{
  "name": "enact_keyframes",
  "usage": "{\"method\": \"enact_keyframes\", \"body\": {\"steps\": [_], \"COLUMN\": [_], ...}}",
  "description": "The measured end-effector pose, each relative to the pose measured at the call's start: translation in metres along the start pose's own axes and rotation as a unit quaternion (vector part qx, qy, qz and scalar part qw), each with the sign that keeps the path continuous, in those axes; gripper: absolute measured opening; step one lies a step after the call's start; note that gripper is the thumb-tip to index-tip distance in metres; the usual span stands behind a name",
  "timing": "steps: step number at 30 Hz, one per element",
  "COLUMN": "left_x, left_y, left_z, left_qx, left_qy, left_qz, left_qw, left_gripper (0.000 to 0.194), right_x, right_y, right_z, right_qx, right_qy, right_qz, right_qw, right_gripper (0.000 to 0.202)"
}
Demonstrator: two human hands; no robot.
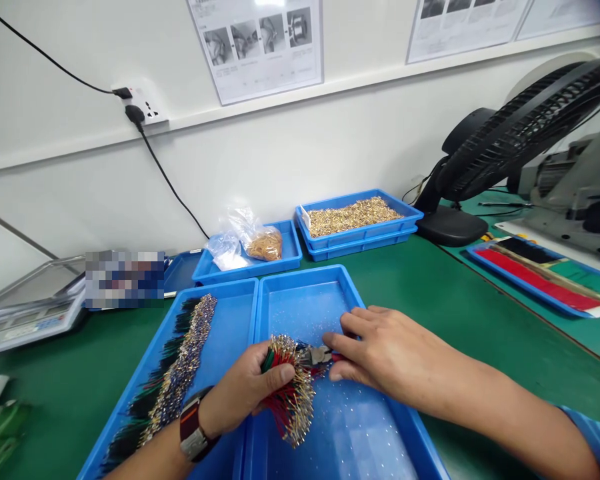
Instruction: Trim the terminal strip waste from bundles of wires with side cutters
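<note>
My left hand (pixel 253 383) is wrapped round a bundle of red and green wires (pixel 293 393) whose gold metal terminals fan out at the ends. Opposite it, my right hand (pixel 375 347) grips cutting pliers (pixel 320 355) by red handles, mostly hidden under the fingers. The plier jaws touch the bundle's upper right side. Both hands are over a blue tray (pixel 350 283) strewn with tiny bright bits. In the left blue tray (pixel 237 300), bundles of dark wires with metal terminals (pixel 180 367) lie in a long row.
Behind stand stacked blue trays with gold terminals (pixel 355 217) and a tray (pixel 293 250) of plastic bags. A black fan (pixel 510 133) and a tray of red, green and black wires (pixel 540 277) are at right. A scale (pixel 35 320) sits left.
</note>
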State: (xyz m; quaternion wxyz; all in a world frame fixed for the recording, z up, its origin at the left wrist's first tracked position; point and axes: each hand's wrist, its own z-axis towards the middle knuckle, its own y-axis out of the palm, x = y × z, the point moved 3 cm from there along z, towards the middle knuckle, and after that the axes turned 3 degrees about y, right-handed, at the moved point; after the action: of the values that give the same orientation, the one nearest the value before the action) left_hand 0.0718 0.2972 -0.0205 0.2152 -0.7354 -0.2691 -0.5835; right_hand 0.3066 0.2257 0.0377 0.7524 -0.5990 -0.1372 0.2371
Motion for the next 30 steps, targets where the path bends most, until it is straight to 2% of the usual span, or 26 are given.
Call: {"method": "enact_keyframes", "body": {"steps": [7, 12, 16, 22, 30], "left_x": [0.0, -0.002, -0.001, -0.003, -0.004], "left_y": [0.002, 0.001, 0.002, -0.002, -0.004], "left_z": [-0.001, 0.0, 0.0, 0.0, -0.002], "left_qx": [-0.01, 0.021, 0.011, -0.004, 0.004], "left_qy": [-0.011, -0.037, -0.028, -0.008, 0.002], "left_qz": [-0.014, 0.011, 0.023, 0.015, -0.045], "left_qw": [1.0, 0.999, 0.999, 1.0, 0.999], "left_gripper": [0.063, 0.061, 0.061, 0.06, 0.063], "right_x": [0.0, -0.001, -0.003, -0.005, -0.002], "right_y": [0.0, -0.004, -0.006, -0.01, -0.016], "right_z": [0.001, -0.002, -0.004, -0.006, -0.006], "right_qx": [-0.034, -0.048, -0.069, -0.068, -0.026], "right_qy": [-0.005, -0.009, -0.003, 0.011, 0.001], "right_qz": [0.03, 0.032, 0.037, 0.032, 0.033], "right_qw": [0.999, 0.998, 0.997, 0.997, 0.999], "right_gripper": [0.035, 0.035, 0.033, 0.031, 0.036]}}
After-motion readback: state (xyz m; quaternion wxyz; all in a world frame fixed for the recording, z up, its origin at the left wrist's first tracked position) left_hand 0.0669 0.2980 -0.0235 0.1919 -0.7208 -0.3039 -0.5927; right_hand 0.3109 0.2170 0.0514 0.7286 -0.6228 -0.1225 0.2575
